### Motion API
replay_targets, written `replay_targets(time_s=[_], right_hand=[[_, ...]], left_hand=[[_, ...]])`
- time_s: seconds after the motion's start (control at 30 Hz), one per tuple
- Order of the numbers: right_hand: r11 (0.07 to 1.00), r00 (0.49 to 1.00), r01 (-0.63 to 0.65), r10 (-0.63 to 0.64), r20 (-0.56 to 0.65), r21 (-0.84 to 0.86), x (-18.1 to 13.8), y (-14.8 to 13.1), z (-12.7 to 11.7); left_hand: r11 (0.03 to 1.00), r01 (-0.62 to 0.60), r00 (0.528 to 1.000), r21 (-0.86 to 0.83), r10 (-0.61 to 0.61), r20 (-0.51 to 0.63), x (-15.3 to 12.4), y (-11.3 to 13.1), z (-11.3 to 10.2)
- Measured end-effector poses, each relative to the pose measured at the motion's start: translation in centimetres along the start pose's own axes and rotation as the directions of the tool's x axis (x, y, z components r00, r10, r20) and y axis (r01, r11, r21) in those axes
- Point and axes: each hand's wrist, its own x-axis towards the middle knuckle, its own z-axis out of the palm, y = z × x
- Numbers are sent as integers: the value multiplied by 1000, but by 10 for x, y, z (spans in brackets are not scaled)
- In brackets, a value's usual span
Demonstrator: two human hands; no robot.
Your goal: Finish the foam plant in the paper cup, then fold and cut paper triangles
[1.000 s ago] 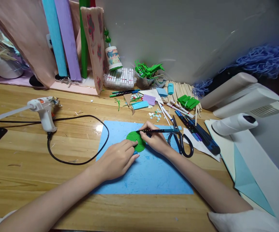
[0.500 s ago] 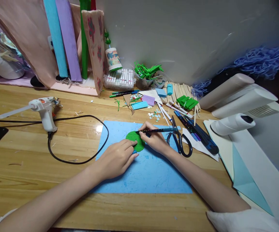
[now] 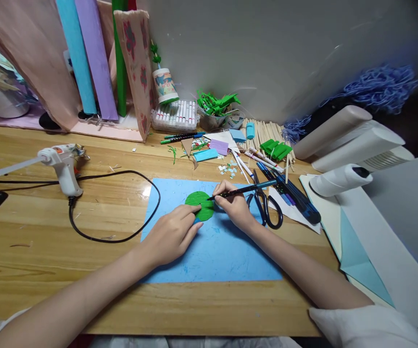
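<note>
A round green paper disc (image 3: 198, 198) with a finely ridged surface lies over a light blue sheet (image 3: 216, 256). My left hand (image 3: 172, 231) holds the disc at its lower left, index finger pressed on top and thumb at the lower edge. A small bit of blue shows under those fingers; what it is I cannot make out. Pinched in my right hand (image 3: 233, 205) is a dark marker pen (image 3: 247, 189) with a blue end. Its tip is at the right part of the disc. Black-handled scissors (image 3: 266, 205) lie just right of that hand.
At left stands a white glue gun (image 3: 64, 166), its black cord (image 3: 122, 240) looping to the sheet. Paper scraps (image 3: 218, 146), wooden sticks (image 3: 263, 129) and a marker box (image 3: 176, 116) lie behind. White rolls (image 3: 341, 180) and a blue pen case (image 3: 305, 205) are at right.
My right hand has tilted the pen, its blue end now higher, and the tip has moved from the disc's top edge to its right part. The whole view has shifted slightly.
</note>
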Motion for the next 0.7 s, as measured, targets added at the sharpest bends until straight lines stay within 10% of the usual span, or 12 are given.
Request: replay_targets(time_s=[0.7], right_hand=[[971,975,17,37,218,-239,-29,-12,9]], left_hand=[[999,9,995,48,-13,95,5,0,-11]])
